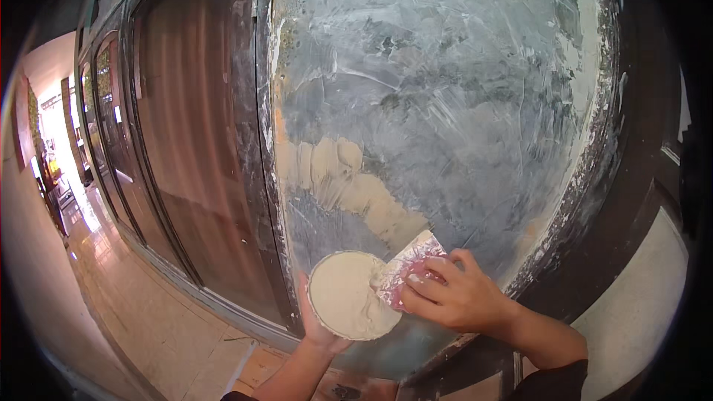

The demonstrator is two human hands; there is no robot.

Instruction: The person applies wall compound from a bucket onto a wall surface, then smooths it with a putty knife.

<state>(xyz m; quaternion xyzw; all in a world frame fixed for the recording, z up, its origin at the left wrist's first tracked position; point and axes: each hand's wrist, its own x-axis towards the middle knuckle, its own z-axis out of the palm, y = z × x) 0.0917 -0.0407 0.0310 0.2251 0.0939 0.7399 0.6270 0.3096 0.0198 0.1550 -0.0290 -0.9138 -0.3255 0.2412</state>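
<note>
Scraper (407, 269) in right hand (453, 298) (putty-smeared), left hand (316, 327) under pan (349, 295).

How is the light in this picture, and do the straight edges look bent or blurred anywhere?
Head view: daylight burns out the corridor floor at far left, while the grey wall panel is evenly lit, without glare. The fisheye bends the door frame into curves and leaves black corners. The right hand with the putty scraper and the left hand under the round putty plate look fairly sharp.

There are two hands: one left hand (318, 327) and one right hand (453, 295). There is one round pan of putty (347, 295), one scraper (407, 267), and one grey wall panel (445, 104).
</note>
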